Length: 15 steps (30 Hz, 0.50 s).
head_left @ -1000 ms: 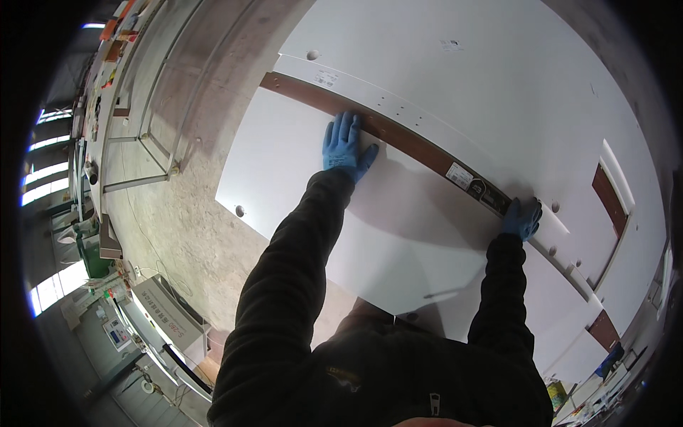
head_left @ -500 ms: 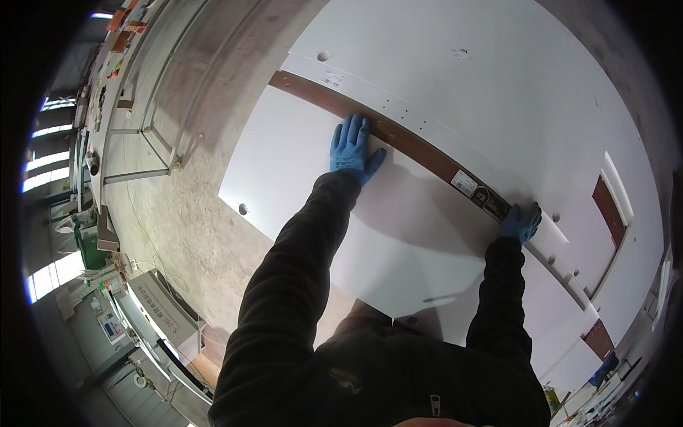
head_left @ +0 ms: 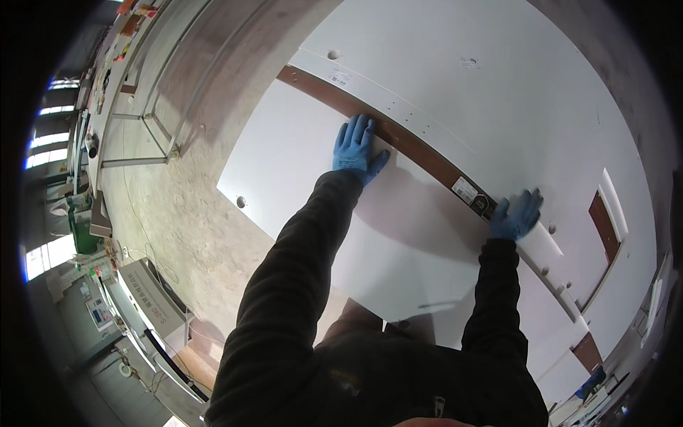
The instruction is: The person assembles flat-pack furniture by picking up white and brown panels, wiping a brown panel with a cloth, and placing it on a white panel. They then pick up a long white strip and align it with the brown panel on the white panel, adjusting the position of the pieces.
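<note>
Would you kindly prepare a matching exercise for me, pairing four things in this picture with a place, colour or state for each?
Column one
1. Left hand
2. Right hand
3. Long slanting strip
4. Metal frame

Column two
A. Fingers spread, close to the black part near the strip's lower-right end
B. On the floor, toward the picture's left side
C. Fingertips at the strip, nearer its upper-left end
D. Mostly brown, between white panels

Right pairs: 1-C, 2-A, 3-D, 4-B
</note>
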Each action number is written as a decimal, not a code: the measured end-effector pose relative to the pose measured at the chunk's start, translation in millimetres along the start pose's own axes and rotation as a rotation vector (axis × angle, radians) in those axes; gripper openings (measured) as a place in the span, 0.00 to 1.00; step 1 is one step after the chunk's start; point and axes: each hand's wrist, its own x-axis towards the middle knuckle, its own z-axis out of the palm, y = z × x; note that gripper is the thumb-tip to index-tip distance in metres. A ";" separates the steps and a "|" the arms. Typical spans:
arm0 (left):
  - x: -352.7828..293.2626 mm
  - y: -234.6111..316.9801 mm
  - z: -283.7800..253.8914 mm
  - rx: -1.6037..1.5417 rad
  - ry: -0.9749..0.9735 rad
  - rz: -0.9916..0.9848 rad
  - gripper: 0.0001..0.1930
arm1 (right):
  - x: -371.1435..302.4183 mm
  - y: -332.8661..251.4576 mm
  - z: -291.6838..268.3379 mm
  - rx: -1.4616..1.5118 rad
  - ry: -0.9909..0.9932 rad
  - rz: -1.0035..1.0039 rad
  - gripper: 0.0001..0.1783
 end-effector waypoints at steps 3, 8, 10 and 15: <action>-0.8 -1.8 -2.7 -0.040 0.029 0.009 0.43 | 22.8 -62.6 11.5 0.240 -0.108 -0.346 0.33; -1.4 -10.0 -4.0 -0.117 0.054 0.010 0.43 | 39.1 -167.8 49.6 0.329 -0.288 -0.540 0.35; -1.4 -15.0 -4.7 -0.134 0.033 0.004 0.44 | 37.3 -192.3 56.2 0.175 -0.355 -0.530 0.37; -2.4 -22.2 -7.2 -0.196 0.068 0.000 0.40 | 38.4 -213.3 58.5 0.191 -0.362 -0.580 0.37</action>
